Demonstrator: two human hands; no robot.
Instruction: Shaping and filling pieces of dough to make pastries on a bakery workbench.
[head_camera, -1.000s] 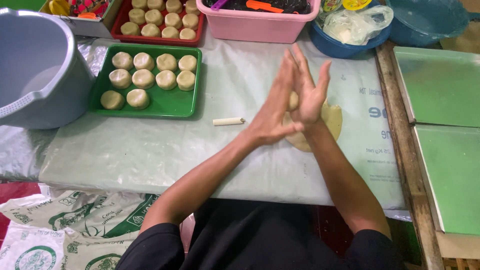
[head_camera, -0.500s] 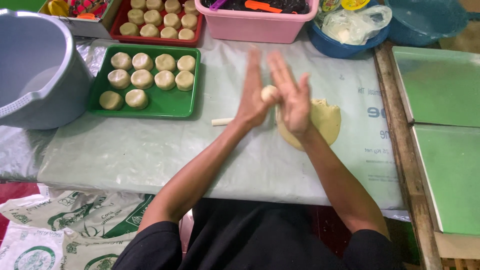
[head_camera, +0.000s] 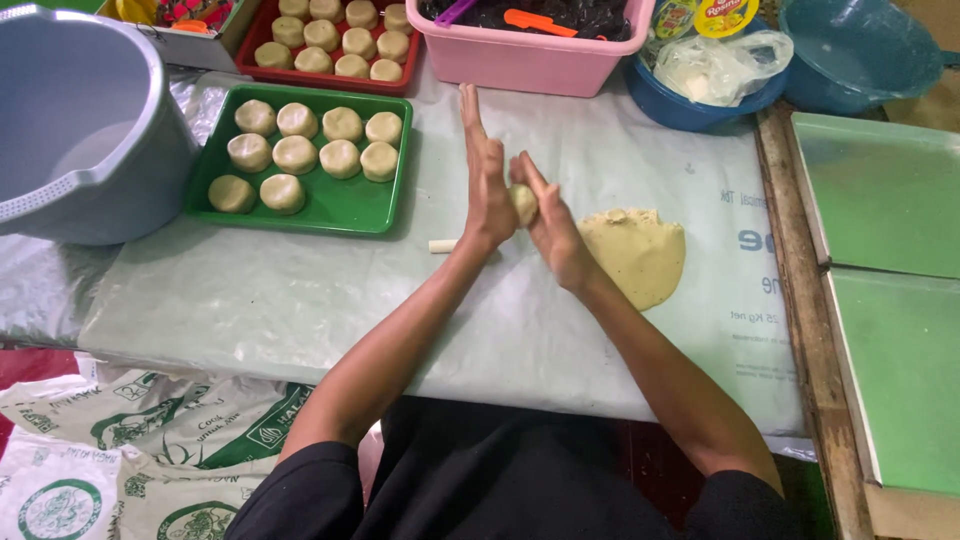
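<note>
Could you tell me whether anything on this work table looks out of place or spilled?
Nothing stands out. The left hand and right hand press a dough ball between the palms, the dough patties lie in rows in the green tray, and nothing looks spilled.

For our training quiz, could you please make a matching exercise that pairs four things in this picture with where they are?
Things:
1. dough ball
2. flat dough sheet
3. green tray
4. grey bucket

Places:
A. far left of the table
B. pressed between the left hand and right hand
C. on the table, just right of the hands
D. left of the hands, holding round dough pieces

Pairs: 1-B, 2-C, 3-D, 4-A
</note>
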